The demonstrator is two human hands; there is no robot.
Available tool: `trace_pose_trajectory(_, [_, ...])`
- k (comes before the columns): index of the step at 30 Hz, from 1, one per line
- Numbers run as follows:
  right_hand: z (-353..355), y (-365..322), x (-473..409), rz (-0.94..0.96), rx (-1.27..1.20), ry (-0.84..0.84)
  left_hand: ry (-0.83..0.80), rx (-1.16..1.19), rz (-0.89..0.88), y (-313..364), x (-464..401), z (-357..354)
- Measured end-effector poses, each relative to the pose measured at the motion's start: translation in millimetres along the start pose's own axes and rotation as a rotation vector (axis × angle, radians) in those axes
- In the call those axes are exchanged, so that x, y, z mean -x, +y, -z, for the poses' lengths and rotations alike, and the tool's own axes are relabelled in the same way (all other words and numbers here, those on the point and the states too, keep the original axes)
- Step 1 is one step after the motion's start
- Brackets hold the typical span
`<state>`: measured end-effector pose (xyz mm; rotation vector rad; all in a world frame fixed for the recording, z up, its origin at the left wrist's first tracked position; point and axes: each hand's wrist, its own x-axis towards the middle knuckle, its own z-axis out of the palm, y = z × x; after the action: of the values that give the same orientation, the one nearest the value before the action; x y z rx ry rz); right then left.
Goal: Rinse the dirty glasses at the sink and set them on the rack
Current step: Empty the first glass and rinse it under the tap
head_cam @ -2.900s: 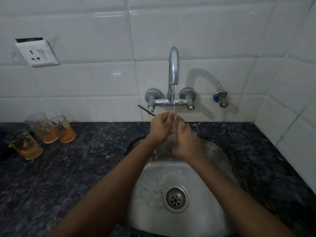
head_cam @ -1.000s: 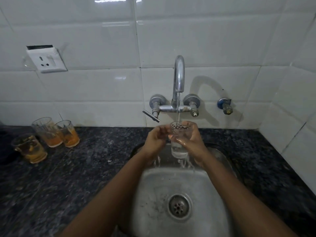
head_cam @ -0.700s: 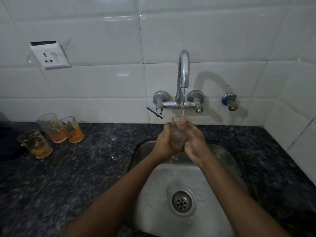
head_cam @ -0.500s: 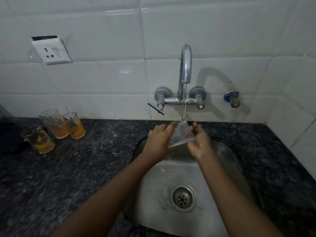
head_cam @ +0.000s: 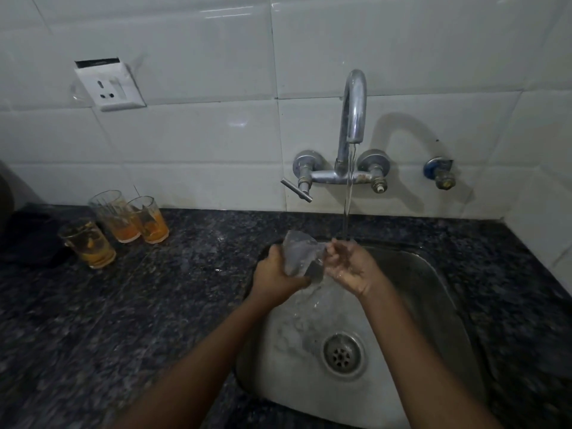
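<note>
A clear drinking glass is tipped on its side over the steel sink, and water spills out of it into the basin. My left hand grips the glass from the left. My right hand is cupped and open beside the glass's mouth, under the stream from the chrome tap. Three dirty glasses with orange residue stand on the dark granite counter at the left. No rack is in view.
White tiled walls close the back and right side. A wall socket is at the upper left, a second valve right of the tap. A dark object sits at the counter's far left edge. The drain lies mid-basin.
The glass stood upright and filled under the tap a second ago; now it is tipped sideways, shifted left, pouring out. My right hand has come off the glass and sits under the stream.
</note>
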<state>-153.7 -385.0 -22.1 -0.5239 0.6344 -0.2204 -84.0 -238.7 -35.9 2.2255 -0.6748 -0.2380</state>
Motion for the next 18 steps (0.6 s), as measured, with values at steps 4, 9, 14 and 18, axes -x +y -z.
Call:
trace_pose_trajectory(4, [-35, -16, 40, 0.019, 0.599, -0.224, -0.106, 0.444, 0.181, 2, -2, -26])
trace_pose_trajectory(9, [-31, -30, 45, 0.407, 1.039, 0.023, -0.283, 0.838, 0.439, 41, -14, -43])
trace_pose_trajectory(14, [-4, -34, 33, 0.607, 1.287, 0.355, -0.312, 0.991, 0.646, 71, -23, -53])
trace_pose_trajectory(18, [3, -30, 24, 0.461, 1.13, 0.273, -0.318, 0.994, 0.607, 83, -15, -55])
